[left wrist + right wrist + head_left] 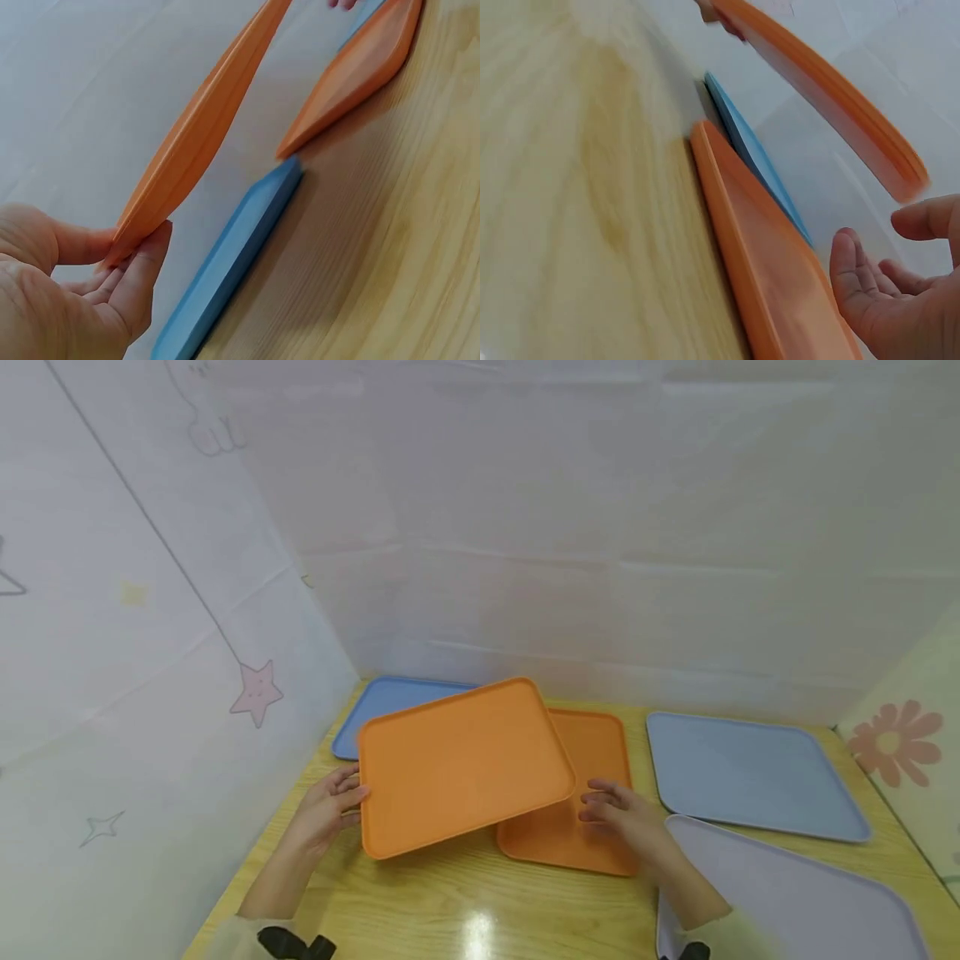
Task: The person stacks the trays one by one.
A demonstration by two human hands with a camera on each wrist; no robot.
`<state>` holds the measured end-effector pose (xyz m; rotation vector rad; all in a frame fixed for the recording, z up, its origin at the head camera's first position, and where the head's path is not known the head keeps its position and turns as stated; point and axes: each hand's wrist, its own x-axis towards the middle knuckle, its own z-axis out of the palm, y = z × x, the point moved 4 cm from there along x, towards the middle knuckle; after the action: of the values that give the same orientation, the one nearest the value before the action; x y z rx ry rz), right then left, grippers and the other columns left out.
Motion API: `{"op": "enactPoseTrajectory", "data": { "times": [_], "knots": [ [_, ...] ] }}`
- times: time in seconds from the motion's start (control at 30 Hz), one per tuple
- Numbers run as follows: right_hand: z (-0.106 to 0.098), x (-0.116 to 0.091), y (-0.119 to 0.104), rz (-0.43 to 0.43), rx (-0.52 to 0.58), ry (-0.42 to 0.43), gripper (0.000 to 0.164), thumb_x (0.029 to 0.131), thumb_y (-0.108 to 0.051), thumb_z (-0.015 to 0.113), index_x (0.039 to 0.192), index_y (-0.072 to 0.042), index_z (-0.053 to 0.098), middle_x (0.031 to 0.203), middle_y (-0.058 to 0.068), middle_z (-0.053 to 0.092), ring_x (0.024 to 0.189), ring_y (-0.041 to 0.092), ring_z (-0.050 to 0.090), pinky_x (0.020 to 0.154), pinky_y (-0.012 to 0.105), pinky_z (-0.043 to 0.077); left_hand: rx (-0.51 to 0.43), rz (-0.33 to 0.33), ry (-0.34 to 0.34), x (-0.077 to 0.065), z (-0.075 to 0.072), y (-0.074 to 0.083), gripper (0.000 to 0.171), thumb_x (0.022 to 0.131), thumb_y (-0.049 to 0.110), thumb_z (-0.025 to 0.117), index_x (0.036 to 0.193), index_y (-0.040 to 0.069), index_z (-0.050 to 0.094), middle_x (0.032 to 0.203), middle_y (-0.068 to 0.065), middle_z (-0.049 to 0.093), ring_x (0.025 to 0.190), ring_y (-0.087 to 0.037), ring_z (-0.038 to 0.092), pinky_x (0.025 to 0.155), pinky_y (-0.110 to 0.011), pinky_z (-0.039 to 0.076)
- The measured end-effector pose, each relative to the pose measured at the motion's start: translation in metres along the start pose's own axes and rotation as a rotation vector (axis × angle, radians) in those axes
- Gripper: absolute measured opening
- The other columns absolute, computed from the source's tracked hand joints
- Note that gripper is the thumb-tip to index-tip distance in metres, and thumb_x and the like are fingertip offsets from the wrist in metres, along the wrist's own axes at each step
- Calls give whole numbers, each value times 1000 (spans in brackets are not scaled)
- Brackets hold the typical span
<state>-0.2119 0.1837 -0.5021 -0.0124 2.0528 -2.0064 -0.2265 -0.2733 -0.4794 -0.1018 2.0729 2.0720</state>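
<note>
My left hand [324, 810] pinches the left edge of an orange tray [461, 768], thumb on one face and fingers on the other. In the left wrist view the held tray [187, 142] is raised above the table and tilted. My right hand [626, 822] is apart from it, near its lower right corner, with relaxed fingers and nothing in them. Under that hand a second orange tray [600, 743] lies on the table, partly covered by the raised one in the head view. The right wrist view shows a gap between the right hand [907, 289] and the held tray [825, 90].
A blue tray [397, 695] lies at the back left, partly hidden behind the held tray. On the right are a light blue tray [750, 777] and a pale purple tray [787, 893] nearer to me. White sheeting [562, 527] stands behind the wooden table [420, 902].
</note>
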Motion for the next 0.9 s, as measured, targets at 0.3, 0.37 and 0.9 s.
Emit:
{"op": "enactPoseTrajectory", "data": {
  "times": [0.3,0.37,0.9],
  "knots": [
    [43,-7,2,-12,341,98,50,99,-3,57,144,6,37,131,20,54,104,21,64,95,38,56,-129,-10,39,11,67,1,63,102,1,55,159,8,28,119,-8,55,96,-17,68,77,-32,61],
    [48,-8,2,-19,410,131,51,99,-4,58,145,5,36,128,17,55,103,21,65,94,38,56,-153,-6,52,12,78,2,63,101,0,55,158,7,30,120,-10,54,95,-17,68,77,-32,61],
    [60,-7,0,-51,682,312,69,99,0,58,153,-17,19,120,2,42,103,13,56,99,41,53,-202,52,132,17,133,-12,64,98,1,61,155,9,32,120,-9,50,93,-15,61,68,-27,58]
  ]
}}
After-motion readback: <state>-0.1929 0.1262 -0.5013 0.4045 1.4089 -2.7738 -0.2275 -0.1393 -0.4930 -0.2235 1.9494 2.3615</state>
